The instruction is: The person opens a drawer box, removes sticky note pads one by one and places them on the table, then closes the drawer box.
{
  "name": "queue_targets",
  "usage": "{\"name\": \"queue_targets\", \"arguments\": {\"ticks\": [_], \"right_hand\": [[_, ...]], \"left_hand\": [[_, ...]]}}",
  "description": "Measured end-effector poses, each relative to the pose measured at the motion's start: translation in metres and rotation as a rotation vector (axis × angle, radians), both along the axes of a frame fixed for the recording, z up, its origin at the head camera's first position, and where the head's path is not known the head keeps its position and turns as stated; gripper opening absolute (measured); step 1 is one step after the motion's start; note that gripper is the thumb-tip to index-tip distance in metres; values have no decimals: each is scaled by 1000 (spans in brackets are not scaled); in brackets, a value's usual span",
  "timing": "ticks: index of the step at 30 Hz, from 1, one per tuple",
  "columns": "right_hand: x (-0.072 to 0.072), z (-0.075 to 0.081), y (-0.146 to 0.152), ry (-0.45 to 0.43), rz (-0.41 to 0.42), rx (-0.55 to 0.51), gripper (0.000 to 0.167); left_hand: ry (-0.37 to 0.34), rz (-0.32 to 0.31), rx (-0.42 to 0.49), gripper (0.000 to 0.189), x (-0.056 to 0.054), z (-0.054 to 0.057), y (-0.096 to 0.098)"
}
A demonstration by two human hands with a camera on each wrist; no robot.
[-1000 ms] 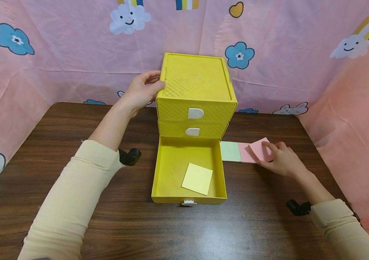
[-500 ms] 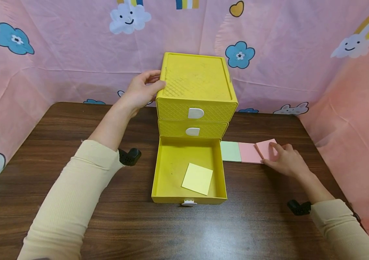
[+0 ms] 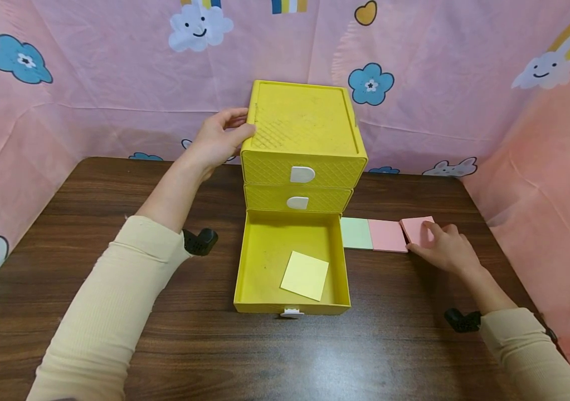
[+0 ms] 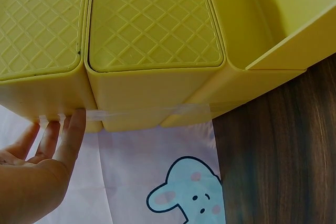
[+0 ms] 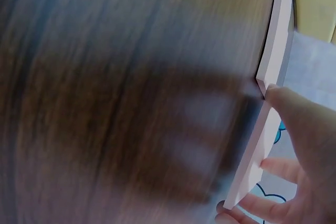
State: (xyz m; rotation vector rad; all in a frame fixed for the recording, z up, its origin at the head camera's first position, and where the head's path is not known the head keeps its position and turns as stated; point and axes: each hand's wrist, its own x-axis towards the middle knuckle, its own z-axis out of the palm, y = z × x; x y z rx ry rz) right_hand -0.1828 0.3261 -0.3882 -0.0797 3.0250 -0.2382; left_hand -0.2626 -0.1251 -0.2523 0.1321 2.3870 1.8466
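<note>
A pink sticky note pad is pinched between the thumb and fingers of my right hand. In the right wrist view this pad tilts, one edge raised above the table. To its left lie a second pink pad and a pale green pad. My left hand rests against the upper left side of a yellow drawer cabinet, thumb at the top edge. Its fingers press the side wall in the left wrist view. The bottom drawer is pulled out, with a pale yellow pad inside.
Two upper drawers with white handles are closed. The dark wooden table meets a pink patterned cloth at the back and sides. Clear tape runs along the cabinet's side.
My right hand has moved right with the pink pad, off the second pink pad, which now shows whole. My left hand and the drawer have stayed in place.
</note>
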Motion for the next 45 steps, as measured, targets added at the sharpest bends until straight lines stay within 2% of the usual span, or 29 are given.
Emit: {"name": "queue_targets", "arguments": {"ticks": [10, 24, 33, 45], "right_hand": [[2, 0, -1, -26, -25, 28, 77], [1, 1, -3, -134, -84, 60, 85], [2, -1, -2, -91, -77, 50, 61], [3, -3, -6, -52, -68, 53, 65]], "left_hand": [[-3, 1, 12, 54, 0, 1, 0], [-1, 11, -6, 53, 1, 1, 0], [-2, -3, 9, 54, 0, 1, 0], [0, -1, 18, 54, 0, 0, 0]]}}
